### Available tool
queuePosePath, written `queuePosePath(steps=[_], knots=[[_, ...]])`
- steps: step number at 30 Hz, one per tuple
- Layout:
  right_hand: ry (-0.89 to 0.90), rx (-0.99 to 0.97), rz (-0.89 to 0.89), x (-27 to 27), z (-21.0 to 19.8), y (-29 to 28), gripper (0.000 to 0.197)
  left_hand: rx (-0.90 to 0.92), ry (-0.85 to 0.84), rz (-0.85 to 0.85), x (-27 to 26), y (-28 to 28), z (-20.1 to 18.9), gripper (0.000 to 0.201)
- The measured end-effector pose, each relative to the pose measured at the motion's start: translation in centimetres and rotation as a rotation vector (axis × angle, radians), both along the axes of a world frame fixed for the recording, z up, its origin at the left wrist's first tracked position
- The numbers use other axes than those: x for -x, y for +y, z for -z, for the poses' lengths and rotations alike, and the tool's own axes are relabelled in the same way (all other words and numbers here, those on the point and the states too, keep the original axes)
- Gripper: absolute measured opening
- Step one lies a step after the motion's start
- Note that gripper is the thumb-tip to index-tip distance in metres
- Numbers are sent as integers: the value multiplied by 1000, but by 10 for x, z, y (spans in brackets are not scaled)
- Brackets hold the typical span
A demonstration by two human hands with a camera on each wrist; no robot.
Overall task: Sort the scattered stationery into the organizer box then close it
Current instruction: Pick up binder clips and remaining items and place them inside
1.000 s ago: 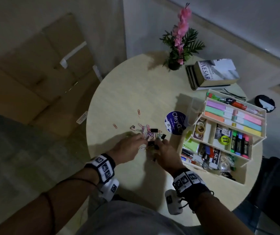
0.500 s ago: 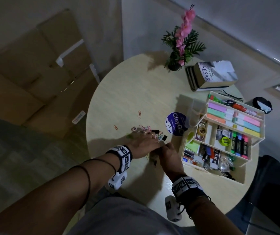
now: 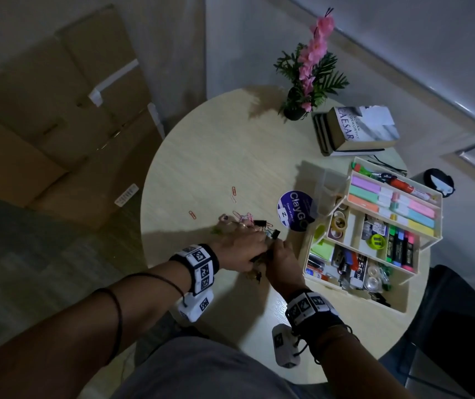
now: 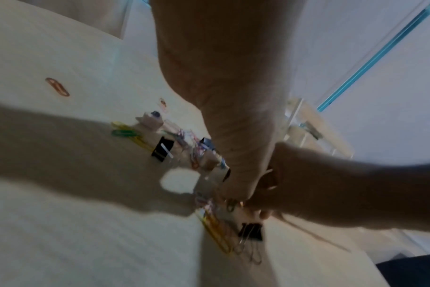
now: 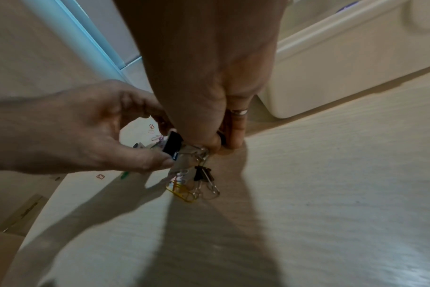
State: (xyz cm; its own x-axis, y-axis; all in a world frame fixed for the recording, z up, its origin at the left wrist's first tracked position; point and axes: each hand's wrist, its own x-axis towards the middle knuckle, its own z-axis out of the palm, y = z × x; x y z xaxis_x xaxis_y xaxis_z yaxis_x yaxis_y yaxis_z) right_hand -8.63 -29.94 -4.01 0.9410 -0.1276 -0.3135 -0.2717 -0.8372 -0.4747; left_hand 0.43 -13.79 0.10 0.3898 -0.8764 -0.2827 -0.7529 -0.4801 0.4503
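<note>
Fingers of my left hand [image 5: 86, 132] pinch a black binder clip [image 5: 172, 144]; right hand [image 5: 204, 81] clamps a clip bundle [image 5: 197, 182]. Only the head view shows the organizer box [image 3: 397, 300] open, beside both hands.

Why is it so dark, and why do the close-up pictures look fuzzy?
Head view: dim all over, with the round table bent by the wide lens. Left wrist view: smeared by blur, the left hand casting a broad shadow over the paper clips. Right wrist view: sharper on the binder clip, with long shadows streaming towards the camera.
</note>
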Motion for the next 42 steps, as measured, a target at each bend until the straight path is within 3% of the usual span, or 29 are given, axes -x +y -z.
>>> queuePosePath(steps=[2, 5, 7, 12, 15, 18, 19, 20, 22, 25, 27, 32, 36, 41, 42], knots=[[-5, -32, -6, -3, -4, -3, 18, 120, 67, -60, -3, 6, 0, 28], [1, -50, -21, -7, -9, -8, 17, 313, 328, -297, -14, 16, -3, 26], [2, -97, 66, -8, -10, -9, 17, 383, 433, -402, -22, 21, 1, 25], [69, -466, 438, -17, -17, -12, 20, 356, 582, -631, -36, 15, 9, 24], [61, -648, 602, -27, -31, -9, 19, 345, 838, -729, -41, 5, 8, 27], [61, -641, 670, -40, -31, -10, 35, 492, 1179, -760, -44, -2, -1, 22], [36, -548, 652, -43, -27, -11, 36, 492, 1186, -777, -46, -4, -4, 19], [20, -411, 601, -47, -24, -13, 32, 459, 1118, -803, -48, -7, -4, 20], [-1, -162, 413, -50, -15, -14, 25, 328, 794, -794, -51, -12, 1, 32], [41, 19, 220, -53, -12, -13, 16, 80, 279, -641, -51, -17, 10, 53], [93, 103, 184, -54, -13, -14, 11, 20, 118, -576, -50, -20, 15, 51], [102, 187, 52, -58, -19, -16, 18, -47, 32, -529, -49, -32, 11, 15], [47, 149, 20, -56, -28, -18, 12, -49, 63, -556, -49, -36, 12, 12], [-92, -41, 79, -28, -58, -34, 21, -9, 79, -519, -52, -37, 14, 14], [-98, -88, 101, -19, -68, -40, 16, 12, 71, -527, -51, -37, 16, 23]])
